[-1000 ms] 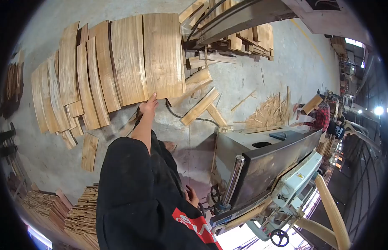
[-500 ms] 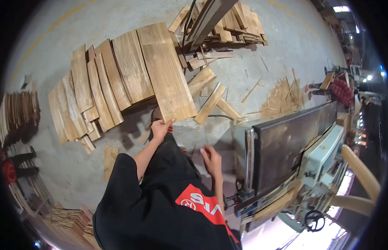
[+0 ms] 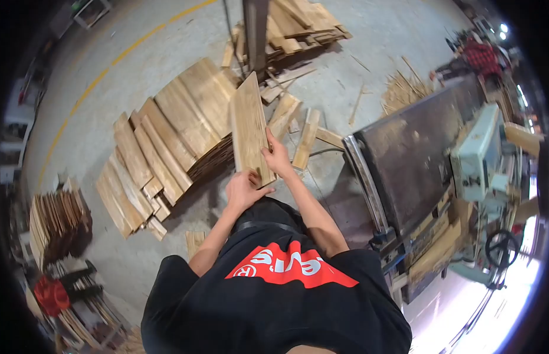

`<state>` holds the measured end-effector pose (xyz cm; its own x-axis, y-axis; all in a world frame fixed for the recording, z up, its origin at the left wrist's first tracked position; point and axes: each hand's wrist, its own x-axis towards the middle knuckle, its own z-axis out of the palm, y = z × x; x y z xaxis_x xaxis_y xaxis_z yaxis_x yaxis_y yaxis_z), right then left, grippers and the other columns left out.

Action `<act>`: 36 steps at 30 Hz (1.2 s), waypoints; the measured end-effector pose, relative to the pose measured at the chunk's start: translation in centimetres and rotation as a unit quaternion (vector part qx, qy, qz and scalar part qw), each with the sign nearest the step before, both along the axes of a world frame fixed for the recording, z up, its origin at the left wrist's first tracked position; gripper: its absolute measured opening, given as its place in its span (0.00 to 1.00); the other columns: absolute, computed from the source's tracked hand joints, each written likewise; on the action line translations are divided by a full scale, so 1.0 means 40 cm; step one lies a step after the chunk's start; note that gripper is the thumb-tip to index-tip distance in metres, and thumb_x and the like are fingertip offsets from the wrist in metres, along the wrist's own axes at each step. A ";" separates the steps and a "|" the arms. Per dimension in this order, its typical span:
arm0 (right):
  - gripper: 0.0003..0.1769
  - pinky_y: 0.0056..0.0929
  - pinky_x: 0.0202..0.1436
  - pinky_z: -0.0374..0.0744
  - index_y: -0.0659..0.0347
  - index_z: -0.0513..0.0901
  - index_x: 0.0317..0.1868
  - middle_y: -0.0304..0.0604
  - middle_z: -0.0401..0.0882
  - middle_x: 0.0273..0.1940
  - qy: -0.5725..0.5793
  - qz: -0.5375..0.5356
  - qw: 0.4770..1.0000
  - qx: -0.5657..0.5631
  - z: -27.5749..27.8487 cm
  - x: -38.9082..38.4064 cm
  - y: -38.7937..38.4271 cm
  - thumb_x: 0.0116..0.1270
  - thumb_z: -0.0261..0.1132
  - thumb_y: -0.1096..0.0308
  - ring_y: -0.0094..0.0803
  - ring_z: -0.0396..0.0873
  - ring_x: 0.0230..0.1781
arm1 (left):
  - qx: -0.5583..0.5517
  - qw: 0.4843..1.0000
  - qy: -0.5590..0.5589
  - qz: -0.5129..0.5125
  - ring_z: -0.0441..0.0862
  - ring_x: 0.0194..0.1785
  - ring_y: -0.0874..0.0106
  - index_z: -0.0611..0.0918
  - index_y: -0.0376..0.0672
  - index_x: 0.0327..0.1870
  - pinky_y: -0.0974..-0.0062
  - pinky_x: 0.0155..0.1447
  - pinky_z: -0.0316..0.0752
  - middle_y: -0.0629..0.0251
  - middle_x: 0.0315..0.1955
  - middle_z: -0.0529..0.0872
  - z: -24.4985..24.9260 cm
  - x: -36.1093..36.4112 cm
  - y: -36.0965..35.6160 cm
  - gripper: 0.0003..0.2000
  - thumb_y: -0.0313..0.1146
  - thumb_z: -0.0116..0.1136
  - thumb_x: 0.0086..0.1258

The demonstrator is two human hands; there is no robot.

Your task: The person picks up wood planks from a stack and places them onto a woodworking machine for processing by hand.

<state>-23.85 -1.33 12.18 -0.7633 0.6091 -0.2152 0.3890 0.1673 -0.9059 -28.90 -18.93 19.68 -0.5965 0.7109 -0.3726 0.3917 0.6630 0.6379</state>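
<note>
While the wooden board (image 3: 248, 133) stands tilted in the upper middle of the frame, both hands are holding it. The left hand (image 3: 245, 190) has its fingers bent on the lower end, with the thumb pointing to the right. The right hand (image 3: 277, 158) grips the right edge, a little higher, its fingers closed on the wood. Just left of this board lies a pile of boards (image 3: 162, 138); a machine (image 3: 425, 141) is on the right side of the frame

Two hands (image 3: 243, 190) (image 3: 277, 156), one held board (image 3: 248, 130)
</note>
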 end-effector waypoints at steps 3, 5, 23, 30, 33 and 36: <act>0.44 0.30 0.70 0.77 0.64 0.54 0.88 0.56 0.77 0.75 0.175 -0.091 0.976 -0.088 0.029 0.154 0.030 0.78 0.66 0.73 0.33 0.80 0.69 | 0.042 0.980 0.189 -0.045 0.75 0.75 0.46 0.71 0.43 0.75 0.49 0.69 0.78 0.40 0.77 0.70 -0.016 0.024 0.004 0.64 0.59 0.92 0.30; 0.42 0.29 0.79 0.68 0.64 0.53 0.88 0.47 0.60 0.86 0.208 -0.133 0.954 -0.170 0.169 0.271 0.016 0.81 0.63 0.73 0.29 0.69 0.77 | 0.101 0.988 0.086 -0.085 0.56 0.84 0.34 0.57 0.40 0.84 0.41 0.79 0.68 0.31 0.84 0.45 -0.004 0.042 0.035 0.80 0.60 0.93 0.22; 0.40 0.42 0.80 0.68 0.58 0.63 0.85 0.51 0.63 0.83 0.053 -0.631 0.774 0.000 0.138 0.927 -0.140 0.75 0.67 0.72 0.44 0.68 0.79 | 0.250 0.800 0.121 -0.532 0.49 0.85 0.27 0.55 0.37 0.86 0.37 0.84 0.55 0.21 0.81 0.51 0.011 0.518 0.400 0.81 0.58 0.93 0.23; 0.39 0.58 0.83 0.63 0.66 0.70 0.78 0.65 0.61 0.80 -0.119 -0.528 0.779 0.315 0.228 0.929 -0.060 0.68 0.72 0.69 0.65 0.60 0.81 | 0.326 0.785 0.126 -0.512 0.44 0.86 0.26 0.58 0.35 0.85 0.32 0.84 0.49 0.22 0.81 0.50 -0.044 0.679 0.505 0.74 0.60 0.88 0.33; 0.37 0.60 0.85 0.59 0.68 0.71 0.76 0.68 0.58 0.81 -0.177 -0.528 0.763 0.328 0.200 0.950 -0.005 0.69 0.72 0.66 0.69 0.55 0.83 | 0.321 0.781 0.093 -0.528 0.44 0.87 0.28 0.61 0.34 0.84 0.33 0.84 0.48 0.22 0.82 0.51 -0.044 0.705 0.549 0.71 0.61 0.86 0.37; 0.34 0.60 0.85 0.58 0.69 0.72 0.74 0.68 0.57 0.82 -0.230 -0.554 0.727 0.335 0.196 0.982 0.032 0.71 0.70 0.64 0.68 0.53 0.84 | 0.317 0.754 0.041 -0.573 0.43 0.88 0.32 0.63 0.34 0.83 0.33 0.85 0.47 0.23 0.82 0.52 -0.031 0.695 0.589 0.69 0.63 0.85 0.38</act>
